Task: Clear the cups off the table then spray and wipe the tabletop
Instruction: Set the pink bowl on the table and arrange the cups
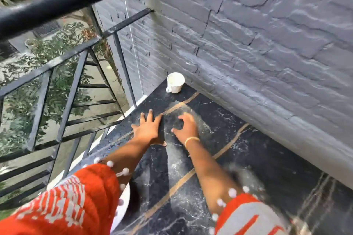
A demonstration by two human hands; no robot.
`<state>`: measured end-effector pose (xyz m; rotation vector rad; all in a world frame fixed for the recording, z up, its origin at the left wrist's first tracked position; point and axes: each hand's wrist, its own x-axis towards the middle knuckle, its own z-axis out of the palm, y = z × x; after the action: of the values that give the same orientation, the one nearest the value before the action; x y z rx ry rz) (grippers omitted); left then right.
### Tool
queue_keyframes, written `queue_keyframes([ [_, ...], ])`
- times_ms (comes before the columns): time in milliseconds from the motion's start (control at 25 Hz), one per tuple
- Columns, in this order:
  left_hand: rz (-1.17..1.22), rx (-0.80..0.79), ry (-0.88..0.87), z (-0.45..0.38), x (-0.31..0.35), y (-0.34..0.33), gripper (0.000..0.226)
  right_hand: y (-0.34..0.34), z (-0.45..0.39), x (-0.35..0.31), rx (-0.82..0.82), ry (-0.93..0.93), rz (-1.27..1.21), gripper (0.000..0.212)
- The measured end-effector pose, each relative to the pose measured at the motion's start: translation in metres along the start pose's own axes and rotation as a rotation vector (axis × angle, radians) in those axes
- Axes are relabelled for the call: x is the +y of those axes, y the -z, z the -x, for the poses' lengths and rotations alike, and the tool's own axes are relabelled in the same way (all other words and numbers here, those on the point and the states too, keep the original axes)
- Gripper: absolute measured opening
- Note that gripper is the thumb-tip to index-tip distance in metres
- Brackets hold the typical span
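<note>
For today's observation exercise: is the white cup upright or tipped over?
Upright. The white cup stands on its base on the dark floor, rim facing up.

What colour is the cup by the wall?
White, seen clearly in the head view: cup.

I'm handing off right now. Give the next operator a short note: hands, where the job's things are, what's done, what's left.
Left hand: open, fingers spread flat, holding nothing.
Right hand: open, fingers loosely bent, holding nothing.
Both reach forward over the black marble surface.
White cup: upright on that surface in the far corner, by the grey stone wall and the black railing, beyond both hands and untouched.
Done: nothing I can confirm from this view.
Left: pick up the cup and clear it, then spray and wipe. No spray bottle or cloth is in view.
</note>
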<state>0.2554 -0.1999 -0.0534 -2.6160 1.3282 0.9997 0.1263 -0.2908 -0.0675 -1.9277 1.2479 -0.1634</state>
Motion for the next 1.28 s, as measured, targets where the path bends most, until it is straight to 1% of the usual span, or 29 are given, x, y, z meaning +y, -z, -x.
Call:
queue_keyframes([
  [80,0.091,0.064,0.026,0.019,-0.001,-0.016,0.102,-0.002,0.04,0.013,-0.061,0.004,0.049,0.052],
  [200,0.18,0.081,-0.009,0.063,0.014,-0.044,0.061,0.0,0.107,0.029,-0.128,0.028,0.211,0.049],
  [240,0.204,0.087,-0.008,0.083,0.023,-0.055,0.05,0.001,0.13,0.034,-0.139,0.041,0.258,0.045],
  [280,0.206,0.095,0.003,0.104,0.031,-0.066,0.044,0.002,0.153,0.038,-0.14,0.056,0.272,0.041],
  [320,0.181,0.129,-0.002,0.125,0.037,-0.076,0.043,0.003,0.175,0.041,-0.139,0.071,0.258,0.037],
  [400,0.077,0.265,-0.075,0.162,0.047,-0.089,0.046,0.001,0.209,0.045,-0.102,0.126,0.233,0.032],
  [480,0.054,0.338,-0.13,0.205,0.047,-0.099,0.049,0.001,0.248,0.045,-0.107,0.145,0.25,0.032],
  [560,0.124,0.322,-0.108,0.241,0.032,-0.11,0.048,-0.007,0.282,0.042,-0.125,0.125,0.225,0.03],
  [600,0.195,0.311,-0.08,0.26,0.021,-0.117,0.046,-0.013,0.299,0.039,-0.147,0.108,0.195,0.03],
  [640,0.266,0.324,-0.057,0.277,0.009,-0.124,0.045,-0.024,0.311,0.039,-0.176,0.088,0.145,0.03],
  [720,0.378,0.357,-0.017,0.307,-0.018,-0.14,0.05,-0.052,0.325,0.041,-0.196,0.051,0.007,0.031],
  [760,0.419,0.365,0.018,0.321,-0.032,-0.147,0.05,-0.065,0.333,0.04,-0.199,-0.01,-0.089,0.024],
  [800,0.446,0.375,0.073,0.335,-0.051,-0.156,0.047,-0.082,0.339,0.041,-0.221,-0.058,-0.128,0.013],
  [880,0.473,0.4,0.17,0.364,-0.091,-0.175,0.037,-0.112,0.357,0.03,-0.322,-0.091,-0.169,0.023],
  [920,0.495,0.422,0.214,0.376,-0.112,-0.187,0.031,-0.13,0.366,0.025,-0.383,-0.085,-0.167,0.02],
  [960,0.519,0.455,0.251,0.387,-0.129,-0.198,0.028,-0.147,0.373,0.02,-0.42,-0.102,-0.161,0.013],
  [1000,0.538,0.478,0.297,0.398,-0.147,-0.208,0.027,-0.157,0.388,0.011,-0.46,-0.106,-0.133,0.01],
  [1040,0.543,0.501,0.332,0.411,-0.165,-0.218,0.027,-0.178,0.395,0.014,-0.48,-0.11,-0.118,0.011],
  [1120,0.547,0.534,0.381,0.436,-0.2,-0.237,0.028,-0.197,0.426,-0.001,-0.511,-0.091,-0.068,0.015],
  [1200,0.562,0.537,0.484,0.465,-0.239,-0.26,0.025,-0.228,0.453,-0.01,-0.56,-0.085,-0.02,0.02],
  [1280,0.542,0.559,0.591,0.49,-0.267,-0.276,0.023,-0.249,0.471,-0.017,-0.594,-0.064,0.053,0.014],
])
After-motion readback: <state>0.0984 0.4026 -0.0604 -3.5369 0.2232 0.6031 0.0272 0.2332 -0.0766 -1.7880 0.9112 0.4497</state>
